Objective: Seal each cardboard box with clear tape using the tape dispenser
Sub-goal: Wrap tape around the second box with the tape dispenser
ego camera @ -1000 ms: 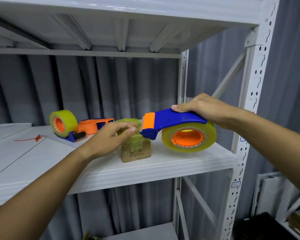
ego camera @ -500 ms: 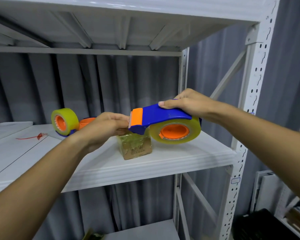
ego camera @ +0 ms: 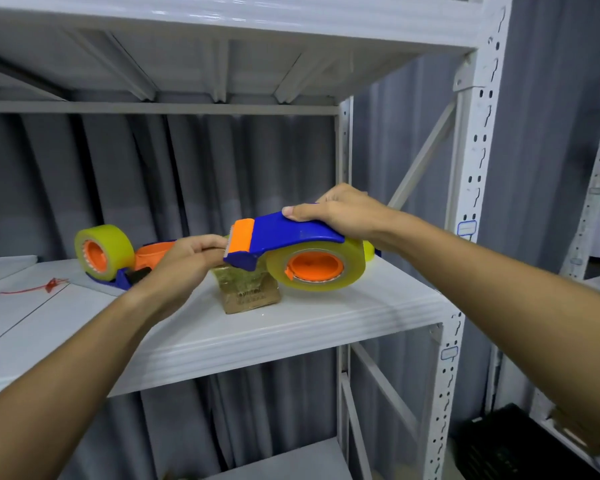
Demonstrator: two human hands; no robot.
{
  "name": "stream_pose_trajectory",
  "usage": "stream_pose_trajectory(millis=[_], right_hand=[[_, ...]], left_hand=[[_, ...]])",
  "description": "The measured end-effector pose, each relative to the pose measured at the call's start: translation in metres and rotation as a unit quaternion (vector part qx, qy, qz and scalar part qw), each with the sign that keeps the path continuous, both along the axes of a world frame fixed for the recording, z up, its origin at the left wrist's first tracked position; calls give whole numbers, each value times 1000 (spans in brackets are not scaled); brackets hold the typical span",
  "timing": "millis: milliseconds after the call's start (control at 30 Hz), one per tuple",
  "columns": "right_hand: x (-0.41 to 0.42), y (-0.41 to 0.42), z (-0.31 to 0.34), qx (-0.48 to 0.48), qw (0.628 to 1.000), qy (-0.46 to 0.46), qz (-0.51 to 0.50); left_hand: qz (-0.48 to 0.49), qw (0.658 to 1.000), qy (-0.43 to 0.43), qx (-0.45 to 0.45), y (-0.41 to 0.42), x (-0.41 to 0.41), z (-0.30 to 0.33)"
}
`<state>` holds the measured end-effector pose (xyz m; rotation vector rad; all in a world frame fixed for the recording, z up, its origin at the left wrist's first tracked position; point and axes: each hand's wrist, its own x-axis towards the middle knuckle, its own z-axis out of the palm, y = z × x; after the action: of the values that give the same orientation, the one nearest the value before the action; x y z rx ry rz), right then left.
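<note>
A small cardboard box (ego camera: 248, 294), wrapped in shiny clear tape, stands on the white shelf (ego camera: 291, 327). My right hand (ego camera: 340, 211) grips the blue handle of a blue and orange tape dispenser (ego camera: 291, 233) with a big clear tape roll (ego camera: 316, 268). The dispenser hangs just above the box, its orange cutter end pointing left. My left hand (ego camera: 187, 258) is at that cutter end with its fingertips pinched together there, over the box top. Whether it pinches the tape end is hidden by the fingers.
A second tape dispenser (ego camera: 118, 258) with a clear roll lies on the shelf behind my left hand. A red scrap (ego camera: 45, 285) lies at the shelf's left. White perforated uprights (ego camera: 468, 202) stand at the right, and a shelf board runs overhead.
My right hand has brought the dispenser left and up over the box. My left hand has left the box's top and come up to the dispenser's cutter end.
</note>
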<state>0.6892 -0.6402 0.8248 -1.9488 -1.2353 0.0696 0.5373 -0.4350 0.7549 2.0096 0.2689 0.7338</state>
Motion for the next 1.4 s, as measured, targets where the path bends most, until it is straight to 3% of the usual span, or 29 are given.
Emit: stream_pose_trajectory(millis=[133, 267, 533, 700, 900, 1100, 1400], right_hand=[[0, 1, 0, 9, 1000, -2, 3], [3, 4, 0, 13, 1000, -10, 15], [16, 8, 8, -12, 997, -43, 58], [31, 5, 10, -31, 995, -53, 77], [50, -1, 10, -58, 995, -44, 69], [56, 4, 8, -73, 995, -49, 47], [56, 15, 4, -89, 993, -75, 14]], left_hand=[[1, 1000, 7, 7, 1, 0, 4], [79, 997, -14, 10, -3, 1, 12], [121, 991, 56, -11, -10, -4, 25], [158, 986, 47, -12, -2, -10, 15], [187, 981, 51, 10, 3, -10, 6], [226, 968, 69, 89, -6, -2, -3], [241, 967, 51, 69, 5, 10, -19]])
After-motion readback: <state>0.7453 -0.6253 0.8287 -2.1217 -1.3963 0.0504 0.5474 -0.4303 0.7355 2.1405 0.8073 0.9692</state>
